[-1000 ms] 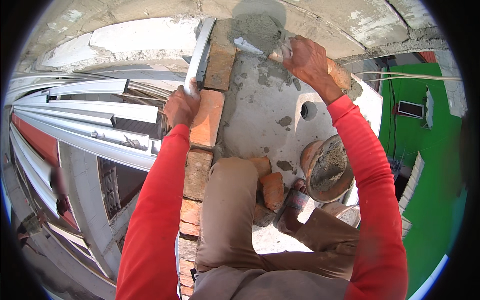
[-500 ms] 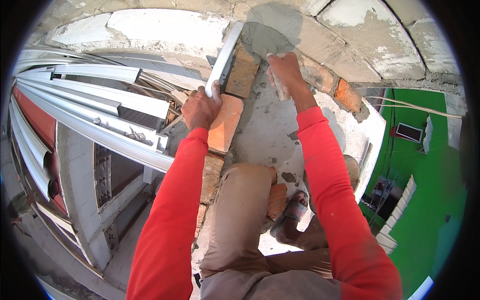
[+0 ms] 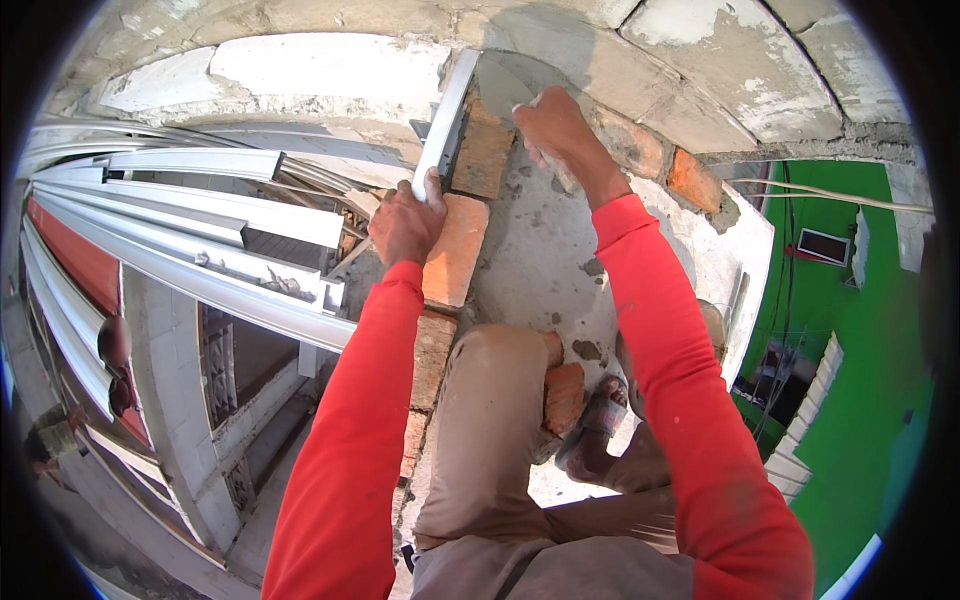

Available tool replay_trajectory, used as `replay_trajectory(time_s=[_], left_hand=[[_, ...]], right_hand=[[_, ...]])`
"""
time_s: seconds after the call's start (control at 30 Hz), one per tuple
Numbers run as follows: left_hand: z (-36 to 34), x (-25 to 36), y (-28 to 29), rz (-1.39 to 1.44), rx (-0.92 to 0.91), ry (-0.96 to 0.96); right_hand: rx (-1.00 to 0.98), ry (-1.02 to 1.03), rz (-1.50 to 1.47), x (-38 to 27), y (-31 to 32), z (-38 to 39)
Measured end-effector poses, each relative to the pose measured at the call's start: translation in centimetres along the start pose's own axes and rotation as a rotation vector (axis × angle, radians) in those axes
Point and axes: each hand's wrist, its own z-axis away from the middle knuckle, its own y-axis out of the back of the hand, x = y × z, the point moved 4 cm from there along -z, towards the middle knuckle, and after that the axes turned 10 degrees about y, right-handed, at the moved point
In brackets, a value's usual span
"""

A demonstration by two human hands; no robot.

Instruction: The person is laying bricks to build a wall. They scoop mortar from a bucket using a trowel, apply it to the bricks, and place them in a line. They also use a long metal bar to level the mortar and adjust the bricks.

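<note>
My left hand [image 3: 408, 222] grips the lower end of a straight silver metal bar [image 3: 447, 125], which stands along the outer side of the brick row. Beneath that hand is an orange brick [image 3: 458, 250], and a mortar-stained brick [image 3: 484, 150] lies just beyond it. My right hand [image 3: 565, 135] is closed round a trowel whose pale handle end [image 3: 566, 178] sticks out below the fist. The trowel's blade is hard to separate from the wet grey mortar [image 3: 515, 78] in the shaded corner by the block wall. The bar and trowel are apart.
Long metal channels [image 3: 190, 270] lie to the left, over a drop beside the ledge. A block wall [image 3: 730, 75] curves across the far side. More bricks [image 3: 694, 180] sit along its foot. Cables [image 3: 830, 197] cross above a green surface [image 3: 850, 370] at the right.
My right hand has moved left with the trowel, closer to the metal bar. My left hand keeps its grip on the bar. The whole view has shifted slightly.
</note>
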Motion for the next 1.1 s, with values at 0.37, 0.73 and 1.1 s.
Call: replay_trajectory(time_s=[0.37,0.73,1.1], left_hand=[[0.0,0.0,-0.1,-0.011,-0.008,0.002],[0.1,0.2,0.0,-0.010,0.030,-0.021],[0.5,0.6,0.3,-0.031,-0.033,0.013]], right_hand=[[0.121,-0.172,-0.668,5.1,-2.1,3.1],[-0.110,-0.028,-0.297,1.5,0.3,0.0],[0.039,0.080,0.699,5.8,14.0,7.2]])
